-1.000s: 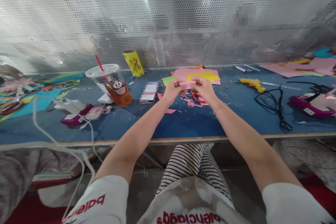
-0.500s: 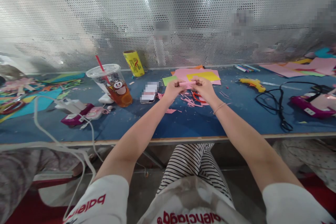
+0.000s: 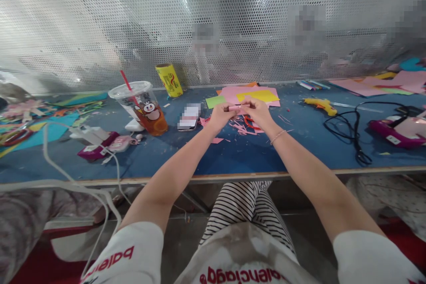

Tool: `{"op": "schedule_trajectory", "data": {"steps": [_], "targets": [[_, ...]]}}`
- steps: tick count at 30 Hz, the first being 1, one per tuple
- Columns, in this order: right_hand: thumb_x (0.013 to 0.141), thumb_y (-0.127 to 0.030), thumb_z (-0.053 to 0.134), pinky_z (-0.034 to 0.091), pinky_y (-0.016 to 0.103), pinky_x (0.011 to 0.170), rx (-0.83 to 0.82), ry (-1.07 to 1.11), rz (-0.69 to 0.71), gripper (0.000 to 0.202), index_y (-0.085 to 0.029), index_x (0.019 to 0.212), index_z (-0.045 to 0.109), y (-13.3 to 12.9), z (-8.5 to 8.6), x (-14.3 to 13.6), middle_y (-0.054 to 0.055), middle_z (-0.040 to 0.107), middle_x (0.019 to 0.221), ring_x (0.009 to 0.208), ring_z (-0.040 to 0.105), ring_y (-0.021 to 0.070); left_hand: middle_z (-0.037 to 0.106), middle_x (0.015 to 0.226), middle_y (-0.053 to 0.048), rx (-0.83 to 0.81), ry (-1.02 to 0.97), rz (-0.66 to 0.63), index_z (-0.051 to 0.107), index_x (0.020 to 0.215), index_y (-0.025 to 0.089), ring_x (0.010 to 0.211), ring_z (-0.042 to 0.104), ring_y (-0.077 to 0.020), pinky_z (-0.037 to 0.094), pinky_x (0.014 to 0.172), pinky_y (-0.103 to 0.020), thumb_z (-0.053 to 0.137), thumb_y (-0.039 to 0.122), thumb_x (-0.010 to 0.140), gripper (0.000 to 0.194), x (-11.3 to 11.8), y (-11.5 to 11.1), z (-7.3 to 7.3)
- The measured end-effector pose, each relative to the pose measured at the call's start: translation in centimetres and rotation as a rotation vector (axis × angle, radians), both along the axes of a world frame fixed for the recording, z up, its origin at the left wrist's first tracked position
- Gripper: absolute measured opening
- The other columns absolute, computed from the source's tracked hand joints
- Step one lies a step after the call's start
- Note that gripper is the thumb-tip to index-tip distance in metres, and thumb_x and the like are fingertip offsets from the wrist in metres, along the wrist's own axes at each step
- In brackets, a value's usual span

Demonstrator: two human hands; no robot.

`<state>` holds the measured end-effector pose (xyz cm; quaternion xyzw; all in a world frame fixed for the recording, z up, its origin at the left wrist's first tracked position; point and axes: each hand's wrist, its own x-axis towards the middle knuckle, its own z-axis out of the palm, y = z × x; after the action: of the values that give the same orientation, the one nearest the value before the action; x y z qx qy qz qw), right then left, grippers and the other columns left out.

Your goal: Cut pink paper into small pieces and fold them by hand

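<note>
Tabletop (image 3: 239, 155) spanning mid-frame, both ends cut off.
At centre, left hand (image 3: 219, 116) and right hand (image 3: 259, 114) pinch a narrow pink paper piece (image 3: 234, 108), folded or rolled, unclear which; fingers cover its ends. Below, a red loop (image 3: 247, 120), partly hidden, among pink scraps (image 3: 242, 129).

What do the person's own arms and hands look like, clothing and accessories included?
The left hand and right hand are ungloved, and the forearms are bare. A thin bracelet circles the right wrist. Both the left sleeve and right sleeve are short and white; the left one carries red lettering.
</note>
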<state>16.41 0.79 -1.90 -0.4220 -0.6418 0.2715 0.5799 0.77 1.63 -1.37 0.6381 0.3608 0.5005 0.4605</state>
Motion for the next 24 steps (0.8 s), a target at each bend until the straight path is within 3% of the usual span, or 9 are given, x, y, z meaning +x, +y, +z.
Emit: {"op": "schedule_trajectory", "data": {"steps": [9, 15, 20, 24], "targets": [[0.064, -0.028, 0.067, 0.042, 0.026, 0.061, -0.082, 0.052, 0.025, 0.013, -0.016, 0.069, 0.067, 0.3, 0.0, 0.4, 0.002, 0.063, 0.067, 0.061, 0.053, 0.0110, 0.058, 0.058, 0.002, -0.021, -0.005, -0.067, 0.064, 0.077, 0.013, 0.050, 0.055, -0.0091, 0.048, 0.055, -0.024, 0.073, 0.030, 0.062, 0.024, 0.2, -0.4, -0.2], [0.064, -0.027, 0.067, 0.042, 0.025, 0.058, -0.100, 0.017, 0.030, 0.012, -0.016, 0.067, 0.067, -0.1, 0.5, 0.4, 0.001, 0.062, 0.064, 0.059, 0.051, 0.0107, 0.047, 0.052, 0.004, -0.005, 0.036, -0.060, 0.058, 0.062, 0.015, 0.047, 0.056, -0.0113, 0.049, 0.051, -0.026, 0.068, 0.039, 0.068, 0.026, 0.1, -0.5, 0.2], [0.060, -0.028, 0.071, 0.047, 0.027, 0.057, -0.226, 0.268, 0.122, 0.018, -0.016, 0.072, 0.065, 0.6, 0.1, 1.1, -0.001, 0.059, 0.061, 0.055, 0.054, 0.0106, 0.052, 0.051, 0.002, -0.033, 0.036, -0.055, 0.059, 0.062, 0.015, 0.048, 0.058, -0.0136, 0.049, 0.051, -0.027, 0.067, 0.035, 0.069, 0.022, -0.5, 0.4, 0.2], [0.062, -0.027, 0.072, 0.051, 0.028, 0.067, -0.239, 0.393, 0.106, 0.019, -0.016, 0.074, 0.063, 1.1, 0.2, 2.5, 0.002, 0.065, 0.070, 0.067, 0.063, 0.0121, 0.046, 0.049, 0.004, -0.046, -0.036, -0.014, 0.054, 0.055, 0.015, 0.046, 0.055, -0.0113, 0.051, 0.053, -0.028, 0.071, 0.034, 0.065, 0.028, -0.9, 1.3, -0.2]]}}
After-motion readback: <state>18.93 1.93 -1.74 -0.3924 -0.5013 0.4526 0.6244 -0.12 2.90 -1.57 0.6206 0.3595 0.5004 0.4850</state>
